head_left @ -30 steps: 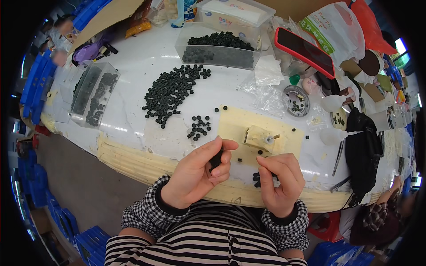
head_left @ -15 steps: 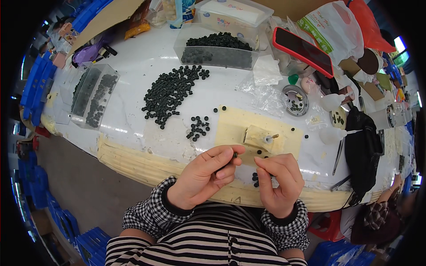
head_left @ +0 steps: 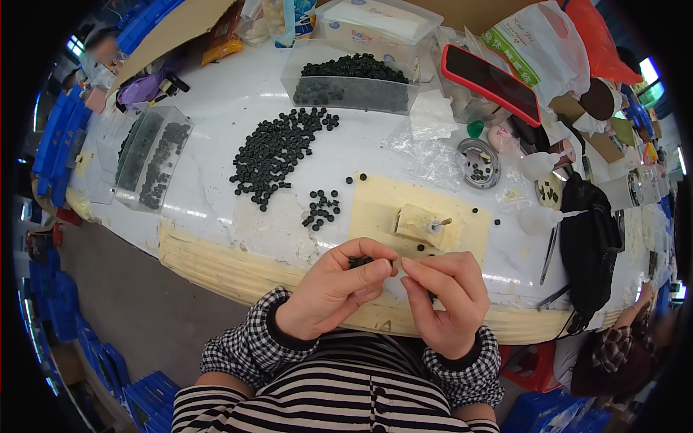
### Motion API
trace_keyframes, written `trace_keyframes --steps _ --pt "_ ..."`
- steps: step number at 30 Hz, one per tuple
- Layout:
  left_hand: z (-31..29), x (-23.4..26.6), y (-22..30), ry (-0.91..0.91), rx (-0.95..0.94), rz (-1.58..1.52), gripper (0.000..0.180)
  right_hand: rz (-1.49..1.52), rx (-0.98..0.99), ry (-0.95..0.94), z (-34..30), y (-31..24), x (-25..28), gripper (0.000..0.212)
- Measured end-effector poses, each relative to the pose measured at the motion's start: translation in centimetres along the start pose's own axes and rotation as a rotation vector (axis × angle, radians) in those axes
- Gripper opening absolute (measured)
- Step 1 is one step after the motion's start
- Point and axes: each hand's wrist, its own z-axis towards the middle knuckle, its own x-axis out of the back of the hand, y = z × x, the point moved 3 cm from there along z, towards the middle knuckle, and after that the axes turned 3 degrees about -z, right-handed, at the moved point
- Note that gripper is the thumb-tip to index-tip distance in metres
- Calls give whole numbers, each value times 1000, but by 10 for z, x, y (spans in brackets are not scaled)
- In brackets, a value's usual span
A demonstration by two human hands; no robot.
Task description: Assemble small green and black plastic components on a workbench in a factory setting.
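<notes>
Several small round black pieces [head_left: 359, 262] lie in the curl of my left hand [head_left: 336, 289], whose thumb and forefinger pinch one of them at the tips. Close beside it on the right, my right hand [head_left: 453, 297] has thumb and forefinger nearly together. Anything between those fingertips is too small to make out. Just beyond both hands, a pale yellow block [head_left: 419, 222] with a small brownish stick rests on a yellow sheet [head_left: 367, 209]. Loose black pieces dot the sheet, some partly hidden by my right hand. A small cluster of black pieces [head_left: 321, 209] lies left of the sheet.
A large pile of black pieces [head_left: 271, 155] spreads farther back, before a clear bin [head_left: 346, 97] of more. Another clear bin [head_left: 155, 155] stands at left. To the right are a red-cased phone [head_left: 492, 83], a round metal tin [head_left: 478, 162], white squeeze bottles [head_left: 540, 219] and black cloth [head_left: 583, 245].
My right hand has moved slightly left, its fingertips closer to my left hand's. More black pieces now show in my left hand.
</notes>
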Motion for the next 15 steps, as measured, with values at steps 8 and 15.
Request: trace_keyframes --steps 8,15 --pt "1 0 -5 6 -30 110 16 -14 5 3 0 -3 -4 29" --pt "-2 -6 -1 0 8 160 22 -14 -11 6 -2 0 -4 27"
